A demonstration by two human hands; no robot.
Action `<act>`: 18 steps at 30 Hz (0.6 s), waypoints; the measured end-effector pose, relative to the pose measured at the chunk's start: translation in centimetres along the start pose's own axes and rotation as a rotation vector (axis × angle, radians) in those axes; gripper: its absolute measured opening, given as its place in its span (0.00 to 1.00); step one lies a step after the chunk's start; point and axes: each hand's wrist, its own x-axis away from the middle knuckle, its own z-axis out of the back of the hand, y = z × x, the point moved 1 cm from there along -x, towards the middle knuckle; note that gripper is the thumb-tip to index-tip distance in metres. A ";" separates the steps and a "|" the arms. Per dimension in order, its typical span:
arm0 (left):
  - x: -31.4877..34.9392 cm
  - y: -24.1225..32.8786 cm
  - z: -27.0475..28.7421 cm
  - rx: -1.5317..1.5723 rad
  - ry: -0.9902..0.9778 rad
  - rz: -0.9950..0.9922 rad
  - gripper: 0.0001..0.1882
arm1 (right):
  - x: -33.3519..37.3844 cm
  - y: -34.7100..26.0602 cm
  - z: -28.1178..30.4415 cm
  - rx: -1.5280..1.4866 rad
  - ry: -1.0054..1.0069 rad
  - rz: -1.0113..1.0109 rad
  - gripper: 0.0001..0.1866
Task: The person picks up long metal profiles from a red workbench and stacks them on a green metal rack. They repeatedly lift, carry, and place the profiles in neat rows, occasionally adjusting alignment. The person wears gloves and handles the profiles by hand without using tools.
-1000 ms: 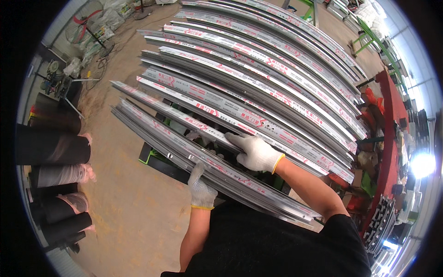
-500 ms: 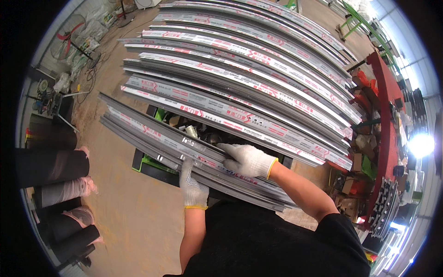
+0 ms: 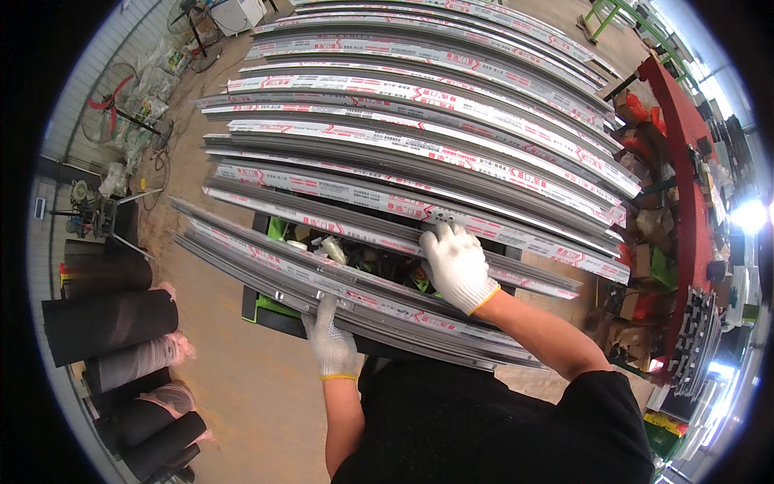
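Both my hands wear white knit gloves with yellow cuffs. My left hand (image 3: 332, 340) is closed on the near edge of the front group of long grey profiles (image 3: 266, 262), a digit on top; the fingers beneath are hidden. My right hand (image 3: 458, 266) reaches across a gap and curls its fingers over a separate long profile (image 3: 339, 224) covered in printed protective film. That profile lies slanted just before the large spread of similar profiles (image 3: 419, 139). Between the front group and this profile, small parts (image 3: 332, 248) show in a dark and green holder below.
At right stands a red-edged rack (image 3: 681, 202) crowded with boxes and loose items. Black rolls (image 3: 113, 323) lie stacked at left. Fans (image 3: 109, 105) and plastic bags stand at the far left. A green metal frame (image 3: 621, 16) is at the far right.
My right hand has left the front group and moved away from me onto the profile behind, which now sits nearer and apart from the others. My left hand remains on the front group.
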 end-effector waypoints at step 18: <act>-1.7 -0.6 2.0 0.057 -0.031 0.060 0.36 | -0.4 1.3 1.7 -0.161 0.068 0.079 0.17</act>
